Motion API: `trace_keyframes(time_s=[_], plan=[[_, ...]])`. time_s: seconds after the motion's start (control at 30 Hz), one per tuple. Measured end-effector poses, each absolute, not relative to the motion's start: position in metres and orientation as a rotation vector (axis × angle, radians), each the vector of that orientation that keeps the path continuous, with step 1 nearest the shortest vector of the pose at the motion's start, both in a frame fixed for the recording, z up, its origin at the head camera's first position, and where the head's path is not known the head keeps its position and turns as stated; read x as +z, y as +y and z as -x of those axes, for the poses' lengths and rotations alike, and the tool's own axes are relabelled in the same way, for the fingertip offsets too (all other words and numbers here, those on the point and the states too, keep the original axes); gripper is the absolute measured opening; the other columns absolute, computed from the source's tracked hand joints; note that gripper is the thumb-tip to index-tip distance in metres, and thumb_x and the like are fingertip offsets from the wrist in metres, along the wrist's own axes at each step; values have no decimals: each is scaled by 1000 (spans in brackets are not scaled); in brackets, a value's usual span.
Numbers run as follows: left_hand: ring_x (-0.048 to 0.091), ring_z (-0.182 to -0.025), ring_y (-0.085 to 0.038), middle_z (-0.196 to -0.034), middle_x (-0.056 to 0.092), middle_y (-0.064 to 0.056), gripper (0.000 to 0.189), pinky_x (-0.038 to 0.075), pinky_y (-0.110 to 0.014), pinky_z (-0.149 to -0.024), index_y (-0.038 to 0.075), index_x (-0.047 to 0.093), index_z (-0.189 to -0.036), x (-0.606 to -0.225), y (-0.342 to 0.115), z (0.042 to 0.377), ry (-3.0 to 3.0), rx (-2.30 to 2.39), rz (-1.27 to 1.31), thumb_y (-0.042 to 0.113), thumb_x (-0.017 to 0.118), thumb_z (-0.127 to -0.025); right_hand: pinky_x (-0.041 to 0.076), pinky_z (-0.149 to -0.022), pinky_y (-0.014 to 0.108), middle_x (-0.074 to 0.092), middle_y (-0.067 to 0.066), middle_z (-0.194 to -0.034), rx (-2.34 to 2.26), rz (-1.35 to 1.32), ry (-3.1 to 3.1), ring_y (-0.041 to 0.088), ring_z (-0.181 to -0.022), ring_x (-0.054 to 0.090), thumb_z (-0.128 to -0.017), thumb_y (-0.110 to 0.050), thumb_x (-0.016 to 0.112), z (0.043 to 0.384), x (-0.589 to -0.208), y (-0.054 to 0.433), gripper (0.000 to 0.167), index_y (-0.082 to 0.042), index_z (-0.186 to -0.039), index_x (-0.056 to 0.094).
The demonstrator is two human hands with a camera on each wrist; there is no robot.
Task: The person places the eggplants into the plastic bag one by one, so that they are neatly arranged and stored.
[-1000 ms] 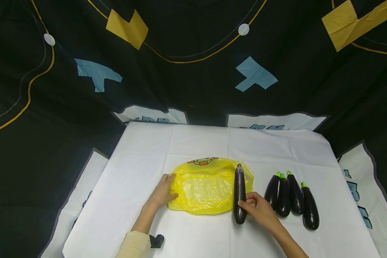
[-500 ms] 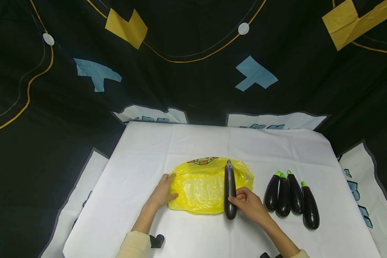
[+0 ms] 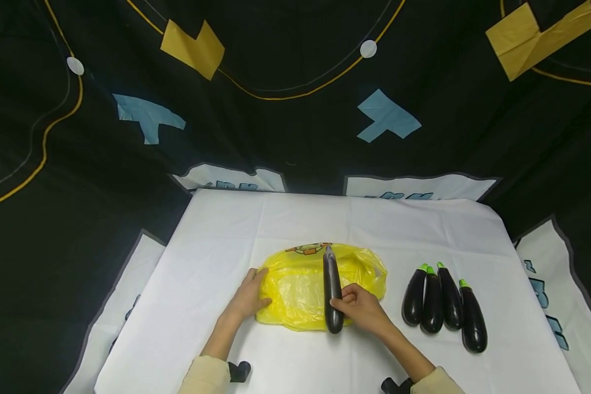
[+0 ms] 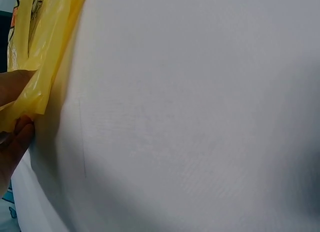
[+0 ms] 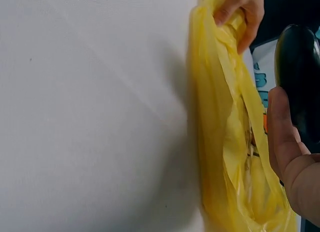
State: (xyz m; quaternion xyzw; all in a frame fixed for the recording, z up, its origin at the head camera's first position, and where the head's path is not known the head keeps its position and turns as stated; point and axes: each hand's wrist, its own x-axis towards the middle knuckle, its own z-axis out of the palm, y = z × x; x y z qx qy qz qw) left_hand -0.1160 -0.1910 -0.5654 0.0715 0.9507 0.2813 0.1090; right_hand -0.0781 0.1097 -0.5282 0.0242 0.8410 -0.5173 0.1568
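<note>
The right hand pinches a dark eggplant between thumb and fingers, close to its blunt end. The eggplant is held over the yellow plastic bag, right of the bag's middle; its stem end points to the far side of the counter and its blunt end reaches just past the bag's near edge. The right-wrist view shows the eggplant raised off the white cloth.

The left hand, thumb and fingers spread a little apart, grips the bag's left edge, with plastic between them. In the right-wrist view the bag's layers stand parted along its length.

Four eggplants with green caps lie side by side to the right, the outermost slightly apart and nearer the person. A strip of cloth separates them from the bag's right end, giving the right hand sideways room. Wider cloth runs from the bag to the far edge, where the black backdrop rises.
</note>
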Motion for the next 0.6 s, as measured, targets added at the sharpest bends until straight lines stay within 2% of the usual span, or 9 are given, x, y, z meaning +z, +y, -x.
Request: trace_keyframes(time_s=[0.6], plan=[[43,-124,-33,-133,39,-18,79,39,-45,-105,-2,35,-143,-562,-189,116,2786,828,-191,8,77,-77,49,-57,27,60,0,-74,-1427,165,2352,13,-64,57,-81,-41,70,92,-539,69,40,-4,-92,59]])
